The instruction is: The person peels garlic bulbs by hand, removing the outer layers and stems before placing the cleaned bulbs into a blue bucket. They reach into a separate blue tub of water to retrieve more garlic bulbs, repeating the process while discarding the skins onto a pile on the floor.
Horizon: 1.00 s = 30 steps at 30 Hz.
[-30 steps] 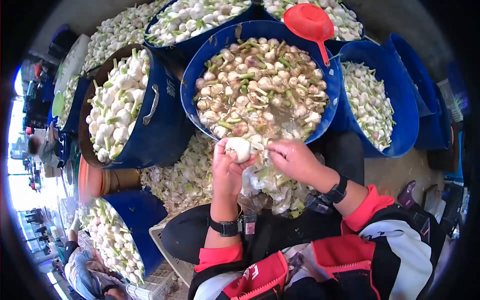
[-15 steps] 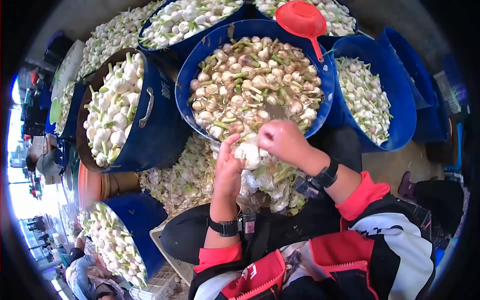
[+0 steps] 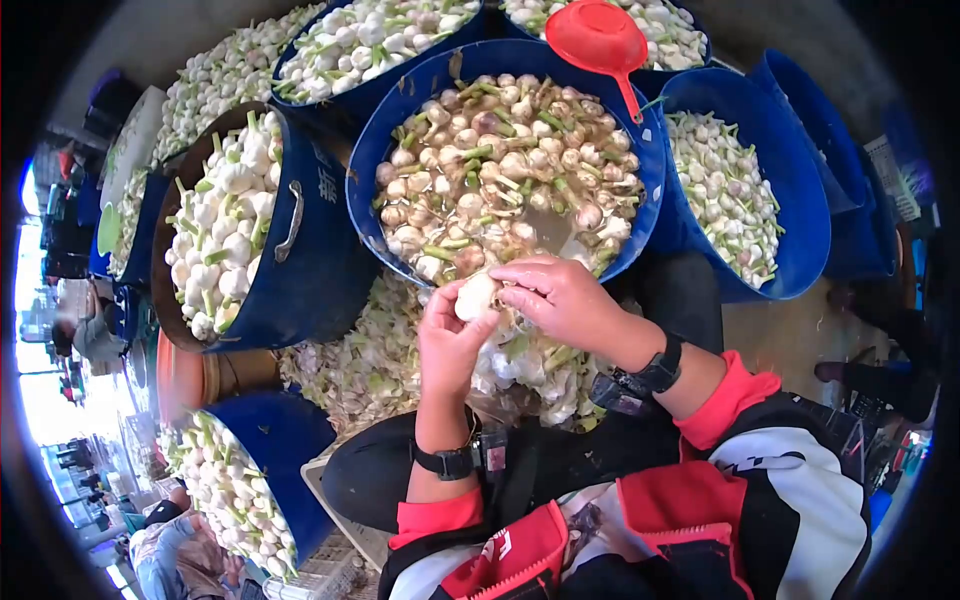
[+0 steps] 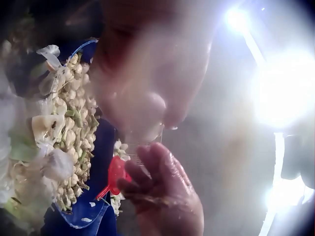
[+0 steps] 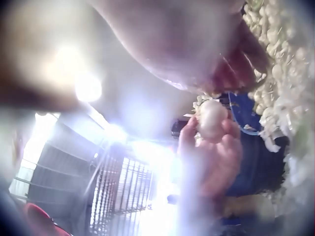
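Note:
A peeled-looking white garlic bulb sits in my left hand, gripped between the thumb and fingers. My right hand comes in from the right, its thumb and fingertips pinching at the bulb's near end. In the left wrist view thin strands stretch between the bulb and the wet right hand. The right wrist view shows the pale bulb upright in the left hand, just below the right fingers. Both hands are above a heap of garlic skins.
A large blue tub of water and garlic stands right ahead, with a red ladle at its far rim. Blue barrels of garlic flank it, one tilted at left, another at right. A person sits at lower left.
My right hand has worked at the bulb, passing over its top and dropping back to its right end. The left hand has turned the bulb and its raised finger has come down onto it.

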Available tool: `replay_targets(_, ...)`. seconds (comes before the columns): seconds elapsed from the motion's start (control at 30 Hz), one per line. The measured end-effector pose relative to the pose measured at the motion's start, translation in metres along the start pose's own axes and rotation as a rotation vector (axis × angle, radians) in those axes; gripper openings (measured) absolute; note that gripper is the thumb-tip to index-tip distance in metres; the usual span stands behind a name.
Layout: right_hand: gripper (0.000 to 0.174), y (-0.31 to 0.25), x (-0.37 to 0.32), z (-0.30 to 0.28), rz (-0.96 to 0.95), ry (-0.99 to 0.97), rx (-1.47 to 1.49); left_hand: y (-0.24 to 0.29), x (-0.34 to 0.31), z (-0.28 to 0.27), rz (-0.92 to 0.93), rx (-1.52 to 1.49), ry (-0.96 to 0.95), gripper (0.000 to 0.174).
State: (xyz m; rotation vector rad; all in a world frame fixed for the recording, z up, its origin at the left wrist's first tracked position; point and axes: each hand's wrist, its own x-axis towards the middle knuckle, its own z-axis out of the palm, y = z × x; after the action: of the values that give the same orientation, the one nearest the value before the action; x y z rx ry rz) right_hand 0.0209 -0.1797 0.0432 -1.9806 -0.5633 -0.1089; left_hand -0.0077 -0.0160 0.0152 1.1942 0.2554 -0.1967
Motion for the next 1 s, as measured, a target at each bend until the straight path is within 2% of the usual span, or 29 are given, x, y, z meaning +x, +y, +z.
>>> replay_targets(0.07,0.022,-0.001,0.001,0.001,0.133,-0.038,0.031,0.003,-0.004,0.007,0.172,0.091,-0.065,0.045)
replay_targets(0.13,0.022,0.000,-0.001,0.001,0.132,-0.057,-0.023,-0.001,-0.004,0.004,0.188,0.158,-0.048,0.047)
replay_targets(0.2,0.021,-0.004,-0.003,0.003,0.134,-0.077,-0.075,-0.003,-0.004,0.005,0.184,0.331,0.078,0.042)
replay_targets(0.27,0.018,-0.013,-0.005,0.003,-0.118,-0.036,-0.341,-0.004,-0.005,0.009,0.229,0.448,0.112,0.040)
replay_targets(0.33,0.015,-0.015,-0.008,0.006,-0.127,-0.066,-0.429,0.001,-0.007,0.012,0.271,0.565,0.134,0.038)
replay_targets(0.4,0.011,-0.012,-0.010,0.006,-0.138,-0.097,-0.519,0.016,-0.012,0.018,0.282,0.921,0.113,0.034)
replay_targets(0.43,0.011,-0.006,-0.009,0.007,-0.127,-0.153,-0.533,0.011,-0.012,0.016,0.283,0.921,0.111,0.034)
replay_targets(0.5,0.012,0.007,-0.005,0.005,-0.119,-0.208,-0.544,0.001,-0.011,0.009,0.271,0.710,0.050,0.038)
replay_targets(0.53,0.011,0.016,-0.002,0.000,0.065,-0.201,-0.454,0.002,-0.011,0.008,0.273,0.712,0.052,0.038)
replay_targets(0.57,0.011,0.023,-0.002,-0.004,0.249,-0.193,-0.360,0.003,-0.011,0.008,0.209,0.394,0.004,0.041)
replay_targets(0.6,0.011,0.029,-0.008,-0.007,0.247,-0.192,-0.358,0.004,-0.011,0.007,0.143,0.076,-0.043,0.044)
replay_targets(0.67,0.016,0.036,-0.018,-0.012,0.454,-0.705,-0.439,0.009,-0.008,-0.001,0.083,-0.021,-0.045,0.049)
replay_targets(0.7,0.016,0.033,-0.024,-0.013,0.449,-0.705,-0.437,0.007,-0.005,-0.006,0.078,-0.044,-0.030,0.048)
replay_targets(0.77,0.016,0.018,-0.039,-0.017,0.221,-0.545,-0.390,0.006,-0.003,-0.007,0.051,-0.066,0.016,0.044)
replay_targets(0.8,0.016,0.011,-0.033,-0.017,0.226,-0.544,-0.388,0.003,-0.002,-0.006,0.046,-0.064,0.014,0.044)
replay_targets(0.87,0.021,-0.005,-0.016,-0.007,0.001,-0.077,-0.275,-0.007,-0.002,-0.005,0.211,0.502,0.099,0.042)
replay_targets(0.9,0.021,-0.009,-0.011,-0.004,0.013,-0.073,-0.274,-0.004,-0.005,0.001,0.202,0.507,0.090,0.042)
replay_targets(0.97,0.013,-0.012,0.000,-0.002,-0.223,-0.079,-0.389,0.007,-0.007,0.013,0.472,0.883,0.096,0.044)
replay_targets(1.0,0.013,-0.009,0.001,-0.003,-0.220,-0.070,-0.392,0.007,-0.006,0.012,0.477,0.886,0.087,0.044)
